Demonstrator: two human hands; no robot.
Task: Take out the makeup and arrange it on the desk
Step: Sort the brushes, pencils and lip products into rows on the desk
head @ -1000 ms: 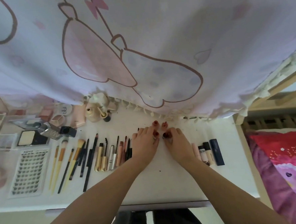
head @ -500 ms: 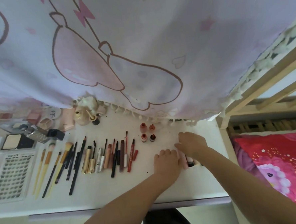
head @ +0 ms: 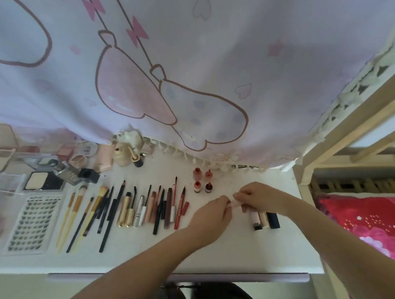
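My left hand (head: pixel 213 214) and my right hand (head: pixel 258 195) meet over the white desk (head: pixel 221 252), both pinching one pale pink tube (head: pixel 234 203) held between them. Just right of the hands lie three tubes side by side: a pink one (head: pixel 255 219), a beige one (head: pixel 263 219) and a dark blue one (head: pixel 273 219). Four small reddish bottles (head: pixel 202 181) stand behind the hands. A row of pencils, mascaras and brushes (head: pixel 135 206) lies to the left.
Compacts, palettes and a cream figurine (head: pixel 125 151) crowd the back left under a hanging pink curtain (head: pixel 187 69). A lash tray (head: pixel 34 223) lies far left. A wooden bed frame (head: pixel 352 121) and red bedding (head: pixel 370 226) border the desk's right side.
My hands left the four small bottles, moved right to the tubes, and now hold a pale pink tube together, lifted off the desk. The camera view shifted.
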